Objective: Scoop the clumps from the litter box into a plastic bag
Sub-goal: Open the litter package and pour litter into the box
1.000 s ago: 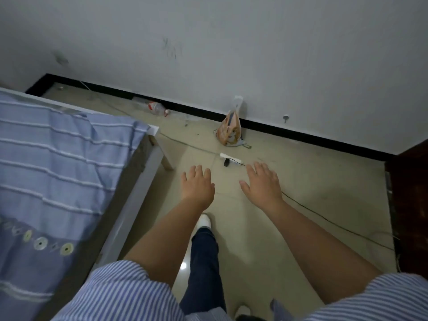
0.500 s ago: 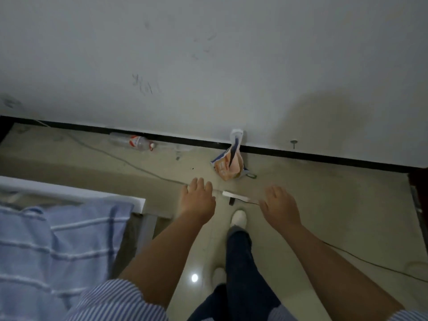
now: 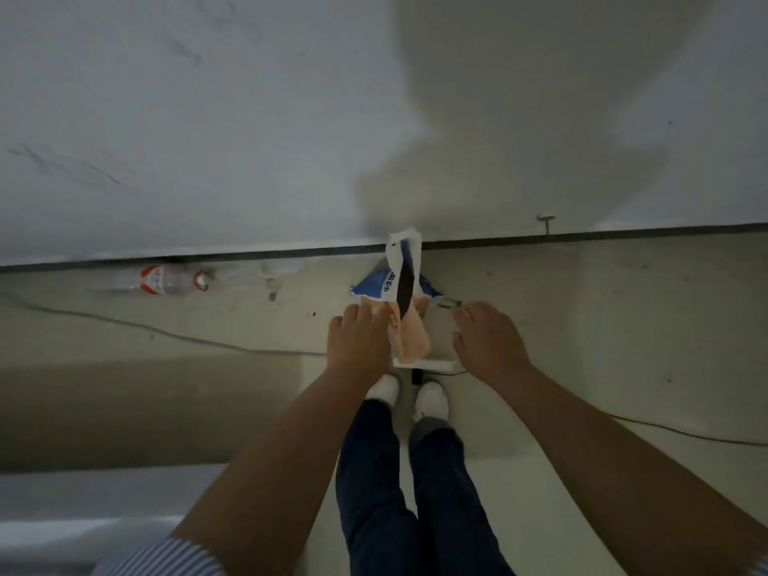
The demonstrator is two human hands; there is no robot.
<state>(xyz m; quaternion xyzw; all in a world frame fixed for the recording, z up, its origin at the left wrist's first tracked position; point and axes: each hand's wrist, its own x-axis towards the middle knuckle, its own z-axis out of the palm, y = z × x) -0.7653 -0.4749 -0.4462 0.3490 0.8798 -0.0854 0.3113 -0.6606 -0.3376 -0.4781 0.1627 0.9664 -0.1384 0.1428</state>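
Two hands: both reach forward and down toward one bag; neither holds anything yet.
Wall: pale grey plaster wall point(image 3: 249, 118) with a dark skirting strip, directly behind the bag.
Floor: beige tiled floor point(image 3: 602, 326); the bag stands on it, against the skirting.
Litter box: not in view.
Plastic bag: orange, white and blue printed plastic bag point(image 3: 409, 326), upright and crumpled, with one white handle loop raised against the wall; it sits between the two hands.
Handling estimate: thin film, soft, light, probably slippery; it will collapse if squeezed at the body. Take hold at the raised handle loop or at the mouth edges, one edge per hand, to spread it.
Left hand point(image 3: 359, 340): fingers loosely extended, tips at the bag's left edge; contact cannot be confirmed.
Right hand point(image 3: 484, 342): fingers relaxed and slightly curled, just beside the bag's right side, gripping nothing.
Bottle: clear plastic bottle with red label point(image 3: 162, 280), lying along the skirting, well apart.
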